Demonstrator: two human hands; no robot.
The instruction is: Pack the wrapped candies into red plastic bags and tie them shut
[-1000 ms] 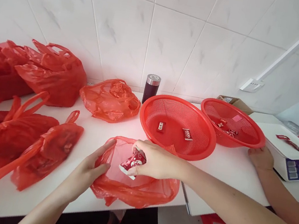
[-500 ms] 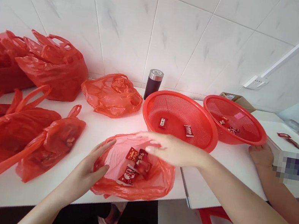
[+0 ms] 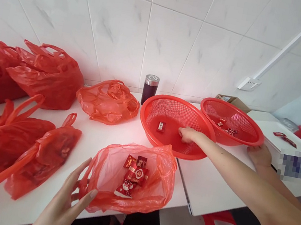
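A red plastic bag [image 3: 152, 200] lies open before me, with several red wrapped candies [image 3: 138, 174] inside. At its left rim, my left hand [image 3: 75, 192] loosely holds the plastic, thumb over the edge and fingers curled at the outer side. My right hand [image 3: 189, 134] reaches into the nearer red plastic basket [image 3: 148, 137], its fingers closed against the bottom. Whatever they pinch is hidden beneath them. Left of that hand, one small wrapped candy [image 3: 161, 126] lies on the basket floor.
Filled red bags [image 3: 47, 82] crowd the left side. A crumpled red bag [image 3: 105, 102] and a dark tumbler [image 3: 150, 90] stand by the wall. Another person's hand [image 3: 259, 155] touches the second basket [image 3: 247, 141]. A white tray [image 3: 261, 126] lies farther right.
My right hand has moved from above the bag into the nearer basket, covering where a second candy lay. Another red packet now tops those in the bag. My left hand has closed around its rim.
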